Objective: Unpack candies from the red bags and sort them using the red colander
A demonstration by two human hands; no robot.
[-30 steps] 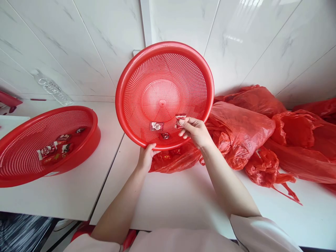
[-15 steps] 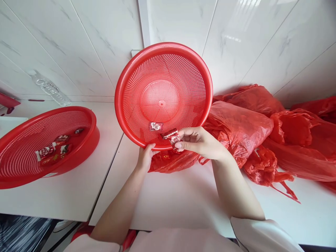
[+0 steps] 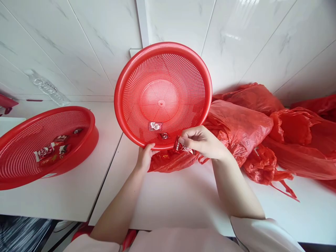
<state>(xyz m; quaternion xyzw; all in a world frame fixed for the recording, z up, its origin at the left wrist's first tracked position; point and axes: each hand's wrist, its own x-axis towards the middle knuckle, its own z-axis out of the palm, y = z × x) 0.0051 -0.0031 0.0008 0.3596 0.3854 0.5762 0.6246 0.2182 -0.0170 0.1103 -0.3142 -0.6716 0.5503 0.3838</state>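
A round red mesh basket (image 3: 162, 49) is tilted toward me, its opening facing me. My left hand (image 3: 145, 157) is closed on the basket's near rim, thumb over the edge. Between the thumb and fingers of my right hand (image 3: 201, 141) is a red wrapped candy (image 3: 181, 146), at the near right part of the rim; the fingers cover part of the wrapper. Inside the basket lie a pink-and-white wrapped candy (image 3: 155, 126) and a smaller dark red wrapped candy (image 3: 164, 135).
At the left, a second red basket (image 3: 89, 119) holds several wrapped candies. Behind it a clear plastic bottle (image 3: 48, 87) lies near the tiled wall. Red plastic bags (image 3: 236, 122) fill the right side of the white table (image 3: 178, 199), and one bag (image 3: 173, 162) is under the tilted basket.
My right hand has turned, bringing the red candy out over the near rim. The small dark red candy is now in full view in the basket. My left hand stays on the rim.
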